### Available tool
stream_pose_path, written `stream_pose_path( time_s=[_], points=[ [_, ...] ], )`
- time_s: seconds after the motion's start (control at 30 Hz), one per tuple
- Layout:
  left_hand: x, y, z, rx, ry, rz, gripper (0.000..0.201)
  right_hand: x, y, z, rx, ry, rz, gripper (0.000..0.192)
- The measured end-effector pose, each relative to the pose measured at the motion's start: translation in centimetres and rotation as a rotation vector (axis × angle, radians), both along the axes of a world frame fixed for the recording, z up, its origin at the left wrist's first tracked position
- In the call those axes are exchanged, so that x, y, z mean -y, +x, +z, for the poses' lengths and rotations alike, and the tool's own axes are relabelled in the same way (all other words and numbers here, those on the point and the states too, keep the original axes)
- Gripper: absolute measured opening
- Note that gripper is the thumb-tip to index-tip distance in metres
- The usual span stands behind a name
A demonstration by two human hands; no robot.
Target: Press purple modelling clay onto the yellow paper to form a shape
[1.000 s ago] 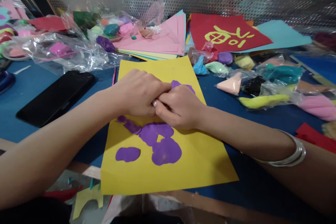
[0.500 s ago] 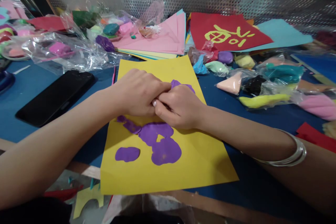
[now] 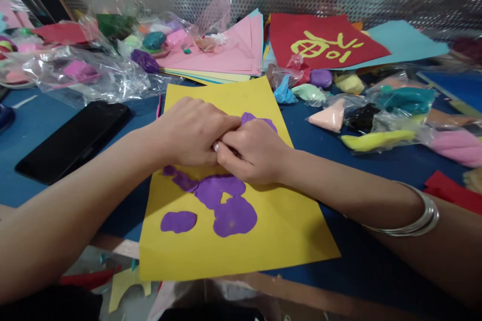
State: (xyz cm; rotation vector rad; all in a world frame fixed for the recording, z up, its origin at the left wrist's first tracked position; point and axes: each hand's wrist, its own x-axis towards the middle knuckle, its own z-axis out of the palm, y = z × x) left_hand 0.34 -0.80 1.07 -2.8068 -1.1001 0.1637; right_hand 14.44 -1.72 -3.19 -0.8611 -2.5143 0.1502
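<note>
A sheet of yellow paper (image 3: 293,230) lies in front of me with flattened purple modelling clay (image 3: 235,215) stuck on it. A separate oval purple piece (image 3: 178,221) sits at its lower left, and more purple clay (image 3: 269,123) shows behind my right hand. My left hand (image 3: 190,130) and my right hand (image 3: 254,150) meet over the upper middle of the sheet, both closed, with fingers curled against each other. Whatever is between or under the fingers is hidden.
A black phone (image 3: 73,143) lies to the left. Bagged clay (image 3: 404,100) is spread along the right, and more plastic bags (image 3: 113,77) lie at back left. Behind are pink paper sheets (image 3: 241,50) and a red sheet (image 3: 278,40) with yellow characters.
The whole view has shifted slightly, so the sheet and hands appear a little further left. Both hands stay pressed together in the same place on the paper.
</note>
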Motion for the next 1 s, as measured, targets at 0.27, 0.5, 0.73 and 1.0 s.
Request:
stream_pose_path(
  time_s=[0.27,0.5,0.73,1.0],
  points=[
    [-0.23,0.04,-0.16,0.003,0.022,-0.001,0.017,0.02,-0.11,-0.09,-0.021,-0.010,-0.003,0.045],
    [-0.20,-0.05,-0.16,-0.003,0.018,0.004,0.017,0.00,-0.08,-0.04,-0.009,-0.013,-0.006,0.045],
    [-0.08,0.03,-0.14,0.033,0.009,0.002,0.018,-0.04,0.02,0.01,0.005,0.002,-0.005,0.044],
    [-0.09,0.01,-0.27,0.040,0.006,-0.001,0.022,0.02,0.02,-0.05,0.006,0.005,-0.001,0.045]
  ],
)
